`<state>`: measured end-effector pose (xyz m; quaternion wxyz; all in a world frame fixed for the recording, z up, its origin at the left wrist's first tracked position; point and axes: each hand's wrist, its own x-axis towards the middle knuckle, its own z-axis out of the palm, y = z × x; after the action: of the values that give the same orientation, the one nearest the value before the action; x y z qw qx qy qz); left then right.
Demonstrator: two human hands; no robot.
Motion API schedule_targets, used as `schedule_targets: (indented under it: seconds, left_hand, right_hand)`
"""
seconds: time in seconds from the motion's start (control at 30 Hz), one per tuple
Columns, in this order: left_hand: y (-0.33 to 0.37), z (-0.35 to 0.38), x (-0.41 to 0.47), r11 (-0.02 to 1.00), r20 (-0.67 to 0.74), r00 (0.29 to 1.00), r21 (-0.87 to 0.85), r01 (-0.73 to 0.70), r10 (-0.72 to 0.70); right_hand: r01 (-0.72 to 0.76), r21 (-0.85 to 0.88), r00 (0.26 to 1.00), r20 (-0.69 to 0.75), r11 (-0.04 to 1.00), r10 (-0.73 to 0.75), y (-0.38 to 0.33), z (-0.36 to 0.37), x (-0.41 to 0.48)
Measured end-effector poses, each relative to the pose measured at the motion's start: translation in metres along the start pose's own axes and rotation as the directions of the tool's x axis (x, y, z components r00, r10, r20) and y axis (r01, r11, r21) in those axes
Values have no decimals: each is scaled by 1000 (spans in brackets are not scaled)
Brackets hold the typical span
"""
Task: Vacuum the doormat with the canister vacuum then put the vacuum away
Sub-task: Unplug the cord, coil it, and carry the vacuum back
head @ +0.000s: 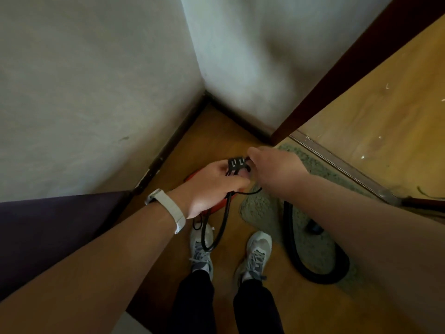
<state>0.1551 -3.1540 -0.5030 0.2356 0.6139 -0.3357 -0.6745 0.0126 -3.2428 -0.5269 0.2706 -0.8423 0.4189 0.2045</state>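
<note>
My left hand [212,186] grips a bundle of looped black power cord [222,227], and the loops hang down toward my feet. The cord's black plug [236,163] sticks up above that fist, prongs showing. My right hand [274,169] pinches the cord right beside the plug. Under my left hand lies the red canister vacuum [218,205], mostly hidden. A thick black hose [313,268] curves across the green shaggy doormat [262,208] on the right.
Two grey walls meet in a corner [206,92] just ahead, with dark skirting. A dark door frame [337,92] and a metal threshold strip [337,162] run along the right. Dark fabric [48,232] fills the left. My two shoes [255,256] stand on the wooden floor.
</note>
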Motion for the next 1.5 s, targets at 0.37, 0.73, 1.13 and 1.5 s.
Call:
schedule_targets:
  seconds: [0.37,0.73,1.13,1.5]
  left_hand:
    - [7,-59,-3,777,-332,929,-536,-330,165]
    - [-10,-33,34,962,-599,789,-271,-41,-135]
    - [-12,-29,55,815,-375,890,-580,-6,-260]
    - [-34,-99,37,965,-370,902,46,257,-223]
  right_hand:
    - [-227,474,948,-94,851,305,25,26,6]
    - [-172,641,979,25,748,204,-36,47,11]
    - [136,461,973,102,877,-205,-43,58,4]
    - [89,256,987,109,962,-120,1,88,4]
